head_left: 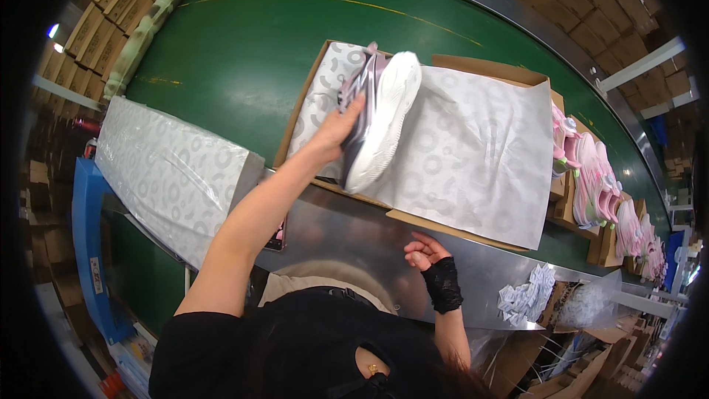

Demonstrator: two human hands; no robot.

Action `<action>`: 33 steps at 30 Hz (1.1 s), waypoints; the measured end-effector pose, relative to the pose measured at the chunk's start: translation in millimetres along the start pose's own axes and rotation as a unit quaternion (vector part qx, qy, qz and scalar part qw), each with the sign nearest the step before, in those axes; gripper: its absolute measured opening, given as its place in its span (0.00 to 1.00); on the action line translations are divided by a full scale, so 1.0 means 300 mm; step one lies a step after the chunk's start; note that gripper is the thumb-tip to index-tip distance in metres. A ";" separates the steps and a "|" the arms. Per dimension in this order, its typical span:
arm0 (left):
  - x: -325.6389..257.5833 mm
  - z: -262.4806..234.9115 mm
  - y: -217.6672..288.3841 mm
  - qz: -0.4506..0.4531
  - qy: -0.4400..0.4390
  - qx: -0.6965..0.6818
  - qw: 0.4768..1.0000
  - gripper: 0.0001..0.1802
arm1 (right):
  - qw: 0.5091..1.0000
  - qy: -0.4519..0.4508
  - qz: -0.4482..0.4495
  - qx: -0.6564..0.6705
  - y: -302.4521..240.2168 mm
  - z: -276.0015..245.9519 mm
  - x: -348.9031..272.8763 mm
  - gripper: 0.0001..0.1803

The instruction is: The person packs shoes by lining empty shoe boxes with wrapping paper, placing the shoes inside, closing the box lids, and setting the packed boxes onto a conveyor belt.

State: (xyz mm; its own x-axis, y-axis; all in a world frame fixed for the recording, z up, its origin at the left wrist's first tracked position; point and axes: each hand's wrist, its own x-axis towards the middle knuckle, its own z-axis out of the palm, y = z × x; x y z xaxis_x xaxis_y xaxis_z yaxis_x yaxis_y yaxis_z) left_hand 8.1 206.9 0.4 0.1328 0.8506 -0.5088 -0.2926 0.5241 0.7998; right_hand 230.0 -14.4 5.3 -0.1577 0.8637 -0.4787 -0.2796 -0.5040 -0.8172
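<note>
My left hand (pixel 337 131) grips a shoe (pixel 379 117) with a white sole and a dark purple-grey upper, held on its side over an open cardboard shoe box (pixel 487 66). Patterned white tissue paper (pixel 480 155) lines the box and hangs over its near edge. My right hand (pixel 424 251), wearing a black lace wrist glove, hovers loosely curled above the metal work surface (pixel 354 240) just in front of the box, holding nothing.
A stack of patterned tissue sheets (pixel 173 174) lies at the left. Boxes holding pink shoes (pixel 594 181) line up on the green conveyor (pixel 244 52) to the right. Small white packets (pixel 526 299) sit at the lower right. Stacked cartons (pixel 111 7) surround the area.
</note>
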 end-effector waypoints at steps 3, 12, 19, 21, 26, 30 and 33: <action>0.115 0.033 -0.178 -0.101 -0.008 0.178 0.979 0.38 | 0.996 0.059 -0.061 -0.021 0.079 -0.037 0.065 0.27; -0.084 -0.004 -0.052 0.138 -0.122 0.069 0.980 0.26 | 0.873 0.356 -0.292 -0.162 -0.022 0.032 0.260 0.23; -0.090 -0.217 -0.161 0.244 0.105 0.445 0.855 0.27 | 0.561 0.257 -0.319 -0.719 0.064 0.063 0.355 0.32; -0.064 -0.236 -0.192 0.246 0.118 0.457 0.847 0.27 | 0.563 0.246 -0.311 -0.725 0.061 0.062 0.358 0.32; -0.014 -0.275 -0.075 -0.032 0.014 0.251 0.967 0.36 | 0.632 0.179 -0.264 -0.707 -0.061 0.093 0.326 0.38; -0.071 -0.231 -0.001 -0.069 -0.108 -0.045 0.991 0.36 | 0.593 0.172 -0.287 -0.733 -0.227 0.167 0.283 0.37; -0.132 -0.210 0.033 -0.065 -0.130 -0.101 0.984 0.32 | 0.561 0.180 -0.348 -0.730 -0.328 0.167 0.236 0.36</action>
State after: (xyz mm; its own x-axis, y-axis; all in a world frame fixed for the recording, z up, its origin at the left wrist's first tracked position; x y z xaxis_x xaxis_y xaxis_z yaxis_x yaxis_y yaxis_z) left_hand -59.8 175.7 8.3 0.4123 0.7729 -0.4822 -0.4358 0.6322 0.6406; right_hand 199.1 96.8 67.9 -0.2167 0.9292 0.2995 0.9588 0.2602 -0.1136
